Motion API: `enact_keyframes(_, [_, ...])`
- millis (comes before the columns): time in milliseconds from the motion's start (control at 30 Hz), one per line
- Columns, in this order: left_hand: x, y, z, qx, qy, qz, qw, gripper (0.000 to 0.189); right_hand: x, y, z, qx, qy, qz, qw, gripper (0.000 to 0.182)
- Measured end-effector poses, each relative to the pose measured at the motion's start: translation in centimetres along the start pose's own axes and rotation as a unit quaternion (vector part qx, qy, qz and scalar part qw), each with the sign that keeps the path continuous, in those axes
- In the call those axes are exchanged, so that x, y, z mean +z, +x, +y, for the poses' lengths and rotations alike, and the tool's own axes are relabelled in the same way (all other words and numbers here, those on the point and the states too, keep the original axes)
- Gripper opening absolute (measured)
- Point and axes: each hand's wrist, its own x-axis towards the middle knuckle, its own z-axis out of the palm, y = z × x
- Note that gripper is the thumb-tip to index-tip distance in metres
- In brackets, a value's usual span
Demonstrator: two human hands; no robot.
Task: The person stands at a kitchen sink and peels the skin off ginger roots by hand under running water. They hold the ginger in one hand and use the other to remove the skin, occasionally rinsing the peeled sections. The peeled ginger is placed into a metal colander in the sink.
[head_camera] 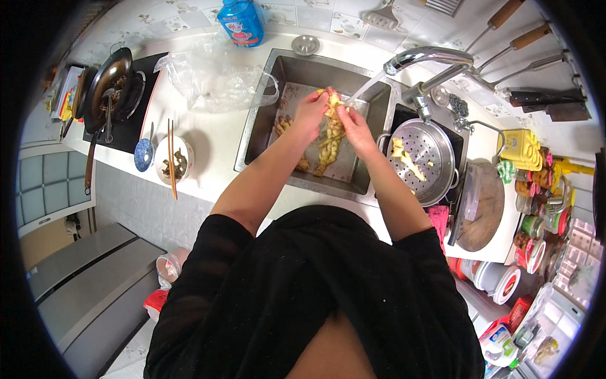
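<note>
Over the stainless steel sink [284,163], my left hand [311,113] and my right hand [356,130] hold a knobbly piece of ginger root [334,102] between their fingers. Water runs from the chrome faucet [412,56] beside it. Below my hands a long piece of ginger [329,154] lies in the sink, and more ginger [284,124] is by its left side, partly hidden by my left forearm. To the right, pale yellow ginger pieces [408,161] rest in a perforated steel steamer pot [428,142].
A clear plastic bag [213,85] lies on the counter left of the sink. Nearer are a bowl [188,161] with dark food and chopsticks [172,156], and a blue bowl [144,155]. A wok [109,90] sits far left. Right of the pot is a round wooden cutting board [485,208].
</note>
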Motion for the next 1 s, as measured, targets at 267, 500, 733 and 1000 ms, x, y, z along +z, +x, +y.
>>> enact_keyframes(267, [1.1, -0.2, -1.1, -0.078, -0.115, -0.042, 0.989, 0.021, 0.3, 0.5, -2.2, 0.11, -0.03, 0.13, 0.985, 0.043])
enact_keyframes(500, [3.5, 1.0, -0.6, -0.05, -0.065, 0.085, 0.993, 0.016, 1.0, -0.1, -1.4, -0.058, -0.079, 0.067, 0.993, 0.041])
enact_keyframes(733, [2.8, 2.5, -1.3, -0.133, -0.115, 0.104, 0.979, 0.024, 0.8, 0.0, 0.5, 0.002, -0.062, 0.141, 0.988, 0.043])
enact_keyframes(1000, [2.1, 2.2, -3.2, -0.146, -0.143, 0.037, 0.978, 0.028, 1.6, -0.2, -2.0, 0.198, 0.201, 0.103, 0.954, 0.047])
